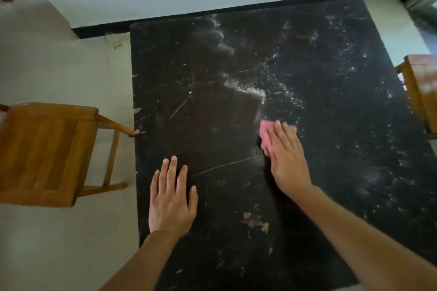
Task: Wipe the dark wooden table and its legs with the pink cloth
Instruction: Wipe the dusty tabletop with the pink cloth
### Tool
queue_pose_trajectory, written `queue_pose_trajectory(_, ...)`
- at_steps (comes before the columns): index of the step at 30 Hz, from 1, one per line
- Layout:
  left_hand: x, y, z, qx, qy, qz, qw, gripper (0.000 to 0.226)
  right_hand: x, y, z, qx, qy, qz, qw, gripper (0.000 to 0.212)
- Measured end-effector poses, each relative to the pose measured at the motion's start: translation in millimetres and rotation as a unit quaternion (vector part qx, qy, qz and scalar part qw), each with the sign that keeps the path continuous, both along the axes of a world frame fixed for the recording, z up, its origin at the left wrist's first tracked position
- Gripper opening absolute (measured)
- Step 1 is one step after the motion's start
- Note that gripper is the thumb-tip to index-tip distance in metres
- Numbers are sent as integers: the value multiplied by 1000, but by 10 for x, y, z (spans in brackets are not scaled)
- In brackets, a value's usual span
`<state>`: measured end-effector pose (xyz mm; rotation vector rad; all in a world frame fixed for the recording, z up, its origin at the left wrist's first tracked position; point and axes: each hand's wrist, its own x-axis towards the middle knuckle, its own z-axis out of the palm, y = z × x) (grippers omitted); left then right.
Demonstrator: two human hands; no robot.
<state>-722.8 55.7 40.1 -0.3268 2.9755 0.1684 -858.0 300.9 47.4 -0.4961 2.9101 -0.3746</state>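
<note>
Right hand (287, 156), fingers straight together, pressing pink cloth (266, 136) mid-table (331, 101); left hand (171, 198) lying spread flat near left edge.

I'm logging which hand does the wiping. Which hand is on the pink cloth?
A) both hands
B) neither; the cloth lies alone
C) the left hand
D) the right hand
D: the right hand presses flat, fingers straight, on the pink cloth, while the left hand rests bare on the dark table.
</note>
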Motion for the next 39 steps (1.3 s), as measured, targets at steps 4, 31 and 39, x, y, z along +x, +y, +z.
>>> queue_pose_trajectory(4,11,83,15,5,-8,13,1000,59,-1339,-213,338,-61,-5,-101,993,33)
queue_pose_trajectory(31,-1403,16,-2,1,15,237,971,53,-685,169,-30,14,42,394,918,53)
queue_pose_trajectory(39,-1404,-4,-28,4,25,239,971,53,-2658,-969,567,-20,-8,55,998,24)
